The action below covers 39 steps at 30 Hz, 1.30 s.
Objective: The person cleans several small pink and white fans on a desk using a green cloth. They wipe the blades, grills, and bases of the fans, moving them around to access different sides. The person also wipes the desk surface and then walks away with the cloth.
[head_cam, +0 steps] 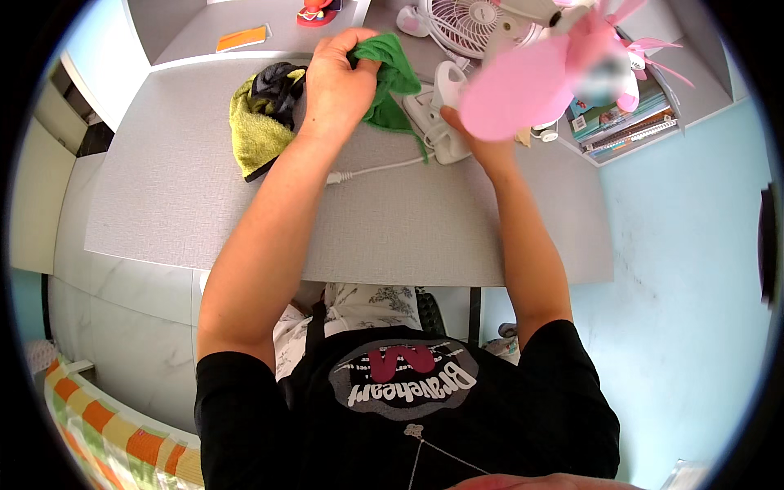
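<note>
My left hand (341,79) pinches a green cloth (392,73), which hangs down to its right over a white power strip. Beside that hand, on the desk, lies a crumpled yellow and dark grey cloth (257,131). My right hand (487,147) is at the white clip base (450,86) of a fan; a large pink fan blade (517,86) hides most of the fingers, so their grip on it is only partly seen. A white cable (380,168) runs left from the power strip, its connector near my left forearm.
Behind stands a round white fan grille (468,24). Books (631,122) fill a compartment at the right, with more pink blades above. An orange packet (242,39) and a red figurine (316,13) sit on the back shelf. The grey desk (404,233) has a curved front edge.
</note>
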Available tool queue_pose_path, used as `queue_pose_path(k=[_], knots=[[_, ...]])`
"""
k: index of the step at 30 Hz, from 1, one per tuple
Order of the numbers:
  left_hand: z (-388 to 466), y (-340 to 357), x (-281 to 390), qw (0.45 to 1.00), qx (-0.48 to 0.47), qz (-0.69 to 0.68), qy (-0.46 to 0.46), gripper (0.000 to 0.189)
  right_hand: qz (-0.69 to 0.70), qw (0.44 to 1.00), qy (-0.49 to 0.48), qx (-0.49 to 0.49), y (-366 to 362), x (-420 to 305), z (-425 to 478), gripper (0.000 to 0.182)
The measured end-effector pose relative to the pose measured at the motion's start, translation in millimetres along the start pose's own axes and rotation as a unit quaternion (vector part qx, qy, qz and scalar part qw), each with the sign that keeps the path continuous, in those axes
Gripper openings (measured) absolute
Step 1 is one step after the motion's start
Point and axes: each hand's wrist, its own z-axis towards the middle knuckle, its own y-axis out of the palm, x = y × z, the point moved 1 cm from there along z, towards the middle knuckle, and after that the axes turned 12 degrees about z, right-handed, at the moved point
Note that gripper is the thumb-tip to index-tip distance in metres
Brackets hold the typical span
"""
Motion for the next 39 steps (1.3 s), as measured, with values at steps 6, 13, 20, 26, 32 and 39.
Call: queue_pose_path(k=[6, 13, 20, 26, 32, 39], knots=[[3, 11, 16, 0.983, -0.109, -0.107, -0.098, 0.020, 0.179, 0.973, 0.141, -0.022, -29, -27, -10, 0.057], [4, 67, -5, 0.967, -0.227, 0.104, 0.058, 0.025, 0.140, 0.980, 0.141, -0.009, -23, -29, -9, 0.048], [0, 83, -24, 0.893, -0.338, 0.243, 0.168, 0.019, 0.159, 0.983, 0.095, 0.017, -12, -17, -10, 0.045], [5, 39, 19, 0.820, -0.438, 0.320, 0.184, 0.016, 0.170, 0.979, 0.109, 0.028, -11, -13, -11, 0.044], [7, 28, 3, 0.858, -0.398, 0.280, 0.162, 0.014, 0.214, 0.970, 0.116, 0.020, -13, -15, -9, 0.044], [4, 80, -33, 0.889, -0.225, 0.304, 0.258, 0.022, 0.218, 0.967, 0.128, 0.011, -11, -24, -12, 0.046]])
